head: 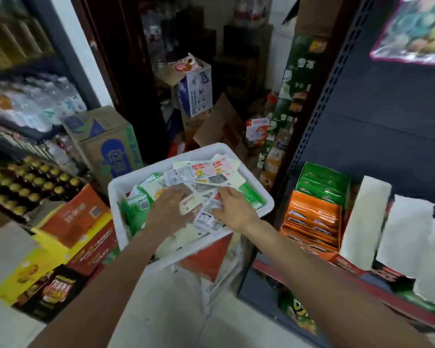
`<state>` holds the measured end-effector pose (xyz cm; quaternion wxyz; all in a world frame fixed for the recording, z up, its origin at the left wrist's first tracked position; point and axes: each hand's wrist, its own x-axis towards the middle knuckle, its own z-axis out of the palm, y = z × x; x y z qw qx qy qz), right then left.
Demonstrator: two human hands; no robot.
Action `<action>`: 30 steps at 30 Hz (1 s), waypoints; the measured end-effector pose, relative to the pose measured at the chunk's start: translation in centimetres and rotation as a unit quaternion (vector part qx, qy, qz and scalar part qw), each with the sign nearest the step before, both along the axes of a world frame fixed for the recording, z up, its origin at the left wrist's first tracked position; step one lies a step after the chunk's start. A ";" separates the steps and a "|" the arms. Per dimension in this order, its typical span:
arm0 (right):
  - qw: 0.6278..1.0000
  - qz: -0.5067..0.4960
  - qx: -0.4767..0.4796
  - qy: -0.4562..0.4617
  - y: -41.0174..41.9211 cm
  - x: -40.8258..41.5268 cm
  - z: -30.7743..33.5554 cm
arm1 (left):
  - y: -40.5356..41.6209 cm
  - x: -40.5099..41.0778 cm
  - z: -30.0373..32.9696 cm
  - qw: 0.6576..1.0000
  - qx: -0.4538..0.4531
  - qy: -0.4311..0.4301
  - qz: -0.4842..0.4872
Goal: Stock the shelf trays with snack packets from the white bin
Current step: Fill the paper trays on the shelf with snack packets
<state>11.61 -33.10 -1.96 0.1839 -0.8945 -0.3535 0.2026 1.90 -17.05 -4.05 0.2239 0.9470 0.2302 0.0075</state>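
Both arms reach forward into the white bin (236,154), which sits tilted on top of stacked cartons right in front. The left hand (170,208) lies palm-down on the heap of snack packets (206,177), fingers spread over a green-and-white one and touching a white packet with red writing. The right hand (232,208) is just beside it, fingers reaching down among the white packets with barcodes. Whether either hand has really pinched a packet I can't tell, since the fingertips are buried in the pile and the frame is a bit blurry.

So this looks like the sorting and grabbing step. My take: the pile is mixed (green ones, white ones, pink-and-yellow ones at the far end), so pick one kind, square a few into a neat stack with both hands, then lift. Grabbing a random fistful would probably mean re-sorting at the shelf. The packets look slick and flat, so they'd likely slide apart if held loosely.

Off to the right, the shelf (299,268) has an orange tray (311,217) of orange packets and behind it a green tray (324,184). Neither looks like it matches the white packets, so check first.

Further back it's just boxes and clutter, with bottles (33,182) on the left racks.
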 end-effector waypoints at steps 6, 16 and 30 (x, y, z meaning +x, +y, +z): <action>0.992 0.027 -0.127 0.005 2.9 -0.4 -0.9 | 1.9 -0.2 -0.1 0.989 0.096 0.096 -0.059; 0.985 0.049 -0.163 0.013 3.7 -0.2 0.0 | 2.5 -0.2 3.5 0.967 0.219 -0.046 -0.124; 0.957 -0.224 0.147 -0.107 -2.3 1.1 1.6 | 0.8 2.0 7.4 0.912 -0.225 -0.339 0.048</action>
